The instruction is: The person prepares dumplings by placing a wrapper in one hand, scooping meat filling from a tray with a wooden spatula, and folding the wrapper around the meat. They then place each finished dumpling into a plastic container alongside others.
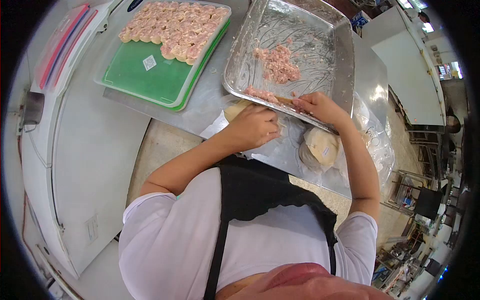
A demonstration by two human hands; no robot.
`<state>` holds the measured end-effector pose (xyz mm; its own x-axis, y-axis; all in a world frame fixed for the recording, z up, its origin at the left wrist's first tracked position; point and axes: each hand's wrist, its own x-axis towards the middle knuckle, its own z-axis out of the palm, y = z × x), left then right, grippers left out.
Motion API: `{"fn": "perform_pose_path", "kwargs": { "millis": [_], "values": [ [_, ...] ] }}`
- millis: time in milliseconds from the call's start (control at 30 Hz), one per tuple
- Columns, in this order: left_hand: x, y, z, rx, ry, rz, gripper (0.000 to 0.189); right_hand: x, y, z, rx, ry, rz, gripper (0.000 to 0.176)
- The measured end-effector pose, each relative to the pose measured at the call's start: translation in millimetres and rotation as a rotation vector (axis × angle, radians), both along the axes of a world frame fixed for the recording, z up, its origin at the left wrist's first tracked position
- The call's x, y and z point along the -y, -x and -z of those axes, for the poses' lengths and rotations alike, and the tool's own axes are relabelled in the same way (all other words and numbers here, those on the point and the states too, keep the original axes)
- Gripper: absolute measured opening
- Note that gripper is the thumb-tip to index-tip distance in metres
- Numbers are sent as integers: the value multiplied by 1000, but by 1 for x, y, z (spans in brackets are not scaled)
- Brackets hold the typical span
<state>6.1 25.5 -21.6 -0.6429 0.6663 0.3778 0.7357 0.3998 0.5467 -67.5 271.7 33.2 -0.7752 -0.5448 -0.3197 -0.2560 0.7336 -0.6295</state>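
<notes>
My right hand grips a small wooden spatula at the near wall of a large metal tray. A lump of ground meat filling lies at the spatula's tip, and a bigger mound of the filling sits mid-tray. Just below the tray's rim, my left hand is closed with curled fingers around a thin, pale dumpling wrapper, mostly hidden by the fingers. Beside its knuckles lies a stack of pale yellow wrappers on plastic.
At the left, a clear-sided container with a green base holds rows of filled dumplings. Bagged wrappers lie by my right forearm on the metal table. A white freezer stands left, a white-topped table right.
</notes>
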Motion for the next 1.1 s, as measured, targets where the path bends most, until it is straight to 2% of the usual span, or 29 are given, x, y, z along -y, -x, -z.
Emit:
{"fn": "perform_pose_path", "kwargs": {
  "millis": [33,67,100,133,167,233,267,333,400,433,500,567,600,667,700,767,800,867,900,967,1000,1033,1067,1100],
  "values": [
    [2,2,-3,27,-117,14,16,-2,1,-4,-1,-1,3,37],
    [4,2,-7,25,-117,16,16,-5,4,-9,158,10,51,37],
    [7,1,-15,142,-183,16,16,-8,6,-15,318,21,99,37],
    [10,0,-22,259,-250,15,17,-12,6,-21,319,21,99,37],
    [14,0,-26,259,-252,13,17,-17,7,-28,356,83,117,38],
    [20,1,-32,655,-402,-42,19,-27,8,-42,390,143,134,39],
    [20,1,-34,654,-402,-41,19,-32,8,-48,347,176,163,41],
    [20,3,-38,1007,-678,-36,24,-34,1,-61,300,211,198,43],
    [18,7,-47,998,-750,-17,24,-32,-12,-72,292,318,419,43],
    [18,10,-53,989,-824,-2,25,-33,-15,-72,287,317,424,43],
    [25,21,-71,977,-732,-17,25,-34,-23,-69,278,587,543,42],
    [28,31,-88,328,-287,-81,22,-28,-30,-72,232,634,572,43],
    [29,38,-91,323,-289,-80,22,-23,-34,-73,191,682,598,43],
    [30,53,-97,116,-88,-206,20,-14,-42,-77,165,727,608,43],
    [29,60,-97,109,-90,-207,20,-9,-46,-78,145,776,623,43],
    [23,74,-90,390,-437,-220,22,0,-51,-81,118,784,622,43],
    [18,82,-82,384,-440,-220,22,4,-52,-82,98,792,624,43],
    [2,94,-68,601,-1122,-202,12,14,-53,-79,88,797,610,44],
    [-4,89,-77,598,-1123,-199,12,18,-52,-76,84,802,601,45],
    [-14,75,-101,1082,-1555,-143,19,28,-53,-69,88,782,552,44],
    [-16,76,-100,1079,-1557,-141,19,37,-52,-62,-5,719,544,42],
    [-18,79,-99,1105,-1680,-32,31,41,-50,-52,-99,656,533,41],
    [-18,82,-99,1127,-1798,82,42,35,-42,-30,-121,525,533,34],
    [-14,82,-100,1126,-1796,84,42,30,-42,-32,-123,527,532,34]
  ]
}}
